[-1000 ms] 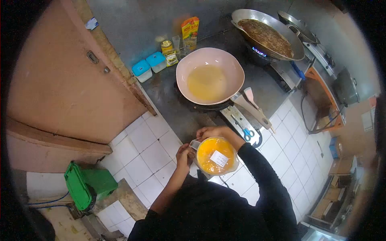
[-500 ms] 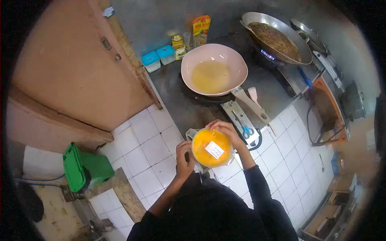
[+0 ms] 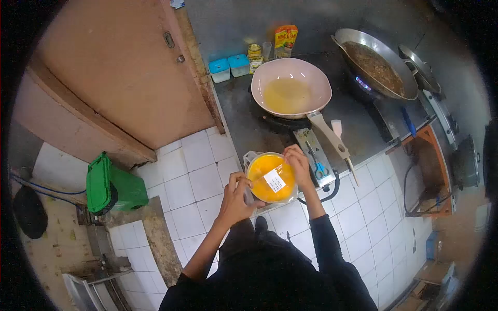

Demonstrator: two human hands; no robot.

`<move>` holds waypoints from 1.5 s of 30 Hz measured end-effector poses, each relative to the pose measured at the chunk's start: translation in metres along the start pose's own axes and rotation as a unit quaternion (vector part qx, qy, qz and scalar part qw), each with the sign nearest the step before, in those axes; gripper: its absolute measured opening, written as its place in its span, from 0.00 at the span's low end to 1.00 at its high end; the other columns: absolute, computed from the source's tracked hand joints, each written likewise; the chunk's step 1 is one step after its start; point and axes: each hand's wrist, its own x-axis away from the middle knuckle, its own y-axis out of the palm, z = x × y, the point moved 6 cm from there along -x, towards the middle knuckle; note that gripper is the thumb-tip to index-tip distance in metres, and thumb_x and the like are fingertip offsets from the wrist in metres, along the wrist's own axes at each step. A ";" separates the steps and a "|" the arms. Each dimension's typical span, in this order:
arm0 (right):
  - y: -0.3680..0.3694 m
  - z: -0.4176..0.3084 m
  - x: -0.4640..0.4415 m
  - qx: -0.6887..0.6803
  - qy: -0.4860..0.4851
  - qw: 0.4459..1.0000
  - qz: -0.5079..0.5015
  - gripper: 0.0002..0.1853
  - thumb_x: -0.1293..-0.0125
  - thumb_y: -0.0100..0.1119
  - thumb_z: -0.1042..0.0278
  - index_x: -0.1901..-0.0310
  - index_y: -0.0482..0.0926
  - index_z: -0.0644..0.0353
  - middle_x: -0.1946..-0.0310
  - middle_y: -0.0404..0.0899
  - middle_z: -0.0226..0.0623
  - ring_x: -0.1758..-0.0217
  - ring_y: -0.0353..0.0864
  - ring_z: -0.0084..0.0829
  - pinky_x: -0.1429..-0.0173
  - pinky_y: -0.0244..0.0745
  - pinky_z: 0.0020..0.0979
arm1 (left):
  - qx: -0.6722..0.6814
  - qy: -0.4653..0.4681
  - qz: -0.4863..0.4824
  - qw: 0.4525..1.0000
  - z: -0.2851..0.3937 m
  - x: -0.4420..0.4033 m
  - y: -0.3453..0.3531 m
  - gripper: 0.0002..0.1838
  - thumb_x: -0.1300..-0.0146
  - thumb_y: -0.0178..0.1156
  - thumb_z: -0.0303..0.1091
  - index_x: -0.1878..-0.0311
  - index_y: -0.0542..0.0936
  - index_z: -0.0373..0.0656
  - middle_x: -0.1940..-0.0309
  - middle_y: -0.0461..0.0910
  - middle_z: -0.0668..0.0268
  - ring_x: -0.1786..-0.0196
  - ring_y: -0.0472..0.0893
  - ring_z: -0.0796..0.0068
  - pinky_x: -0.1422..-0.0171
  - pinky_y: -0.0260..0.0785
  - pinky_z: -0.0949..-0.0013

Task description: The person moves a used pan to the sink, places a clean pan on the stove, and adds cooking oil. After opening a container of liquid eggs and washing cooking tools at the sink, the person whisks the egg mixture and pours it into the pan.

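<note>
A round tub [image 3: 263, 193] of yellow-orange contents, with a white label [image 3: 274, 181] on top, is held between my two hands near the counter's front edge. My left hand [image 3: 236, 201] grips its left side, fingers bent over the rim. At the upper right rim, my right hand [image 3: 297, 164] has its fingers pinched together. Beyond the tub stands a pink pan [image 3: 324, 85] with a shallow layer of yellowish liquid, its handle pointing toward the lower right. Blue-handled scissors [image 3: 321, 168] lie on the stove front.
A large wok [image 3: 366, 39] of dark bubbling food sits over a blue flame. Blue-lidded boxes [image 3: 220, 74], a yellow can [image 3: 254, 50] and a yellow packet [image 3: 286, 39] line the wall. A pink spatula [image 3: 336, 128] lies beside the pan handle. A green bin [image 3: 127, 189] stands left.
The view has shifted, so the counter items appear farther right. My right hand has moved from over the tub's top to its upper right rim, and my left hand now reaches over its left side.
</note>
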 end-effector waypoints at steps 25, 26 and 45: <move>-0.005 -0.025 0.041 0.080 -0.004 0.917 0.391 0.20 0.36 0.50 0.73 0.86 0.64 0.70 0.86 0.58 0.28 0.78 0.57 0.19 0.75 0.51 0.25 | 0.099 0.028 0.019 0.995 -0.020 -0.024 0.002 0.19 0.49 0.65 0.37 0.55 0.73 0.42 0.51 0.60 0.55 0.47 0.69 0.55 0.43 0.65 0.60; -0.005 -0.019 0.043 0.080 -0.004 0.916 0.392 0.20 0.36 0.50 0.73 0.86 0.64 0.70 0.86 0.58 0.28 0.78 0.57 0.19 0.75 0.51 0.25 | 0.109 0.040 -0.028 0.993 -0.016 -0.025 -0.004 0.20 0.52 0.68 0.37 0.58 0.73 0.41 0.51 0.60 0.55 0.47 0.68 0.55 0.41 0.64 0.59; 0.003 0.024 0.065 -0.121 0.192 0.844 0.485 0.23 0.34 0.47 0.65 0.87 0.57 0.55 0.88 0.54 0.21 0.84 0.49 0.16 0.78 0.45 0.25 | 0.134 0.025 0.216 0.967 -0.040 0.016 0.025 0.18 0.64 0.69 0.22 0.65 0.79 0.42 0.58 0.62 0.63 0.52 0.71 0.65 0.46 0.65 0.65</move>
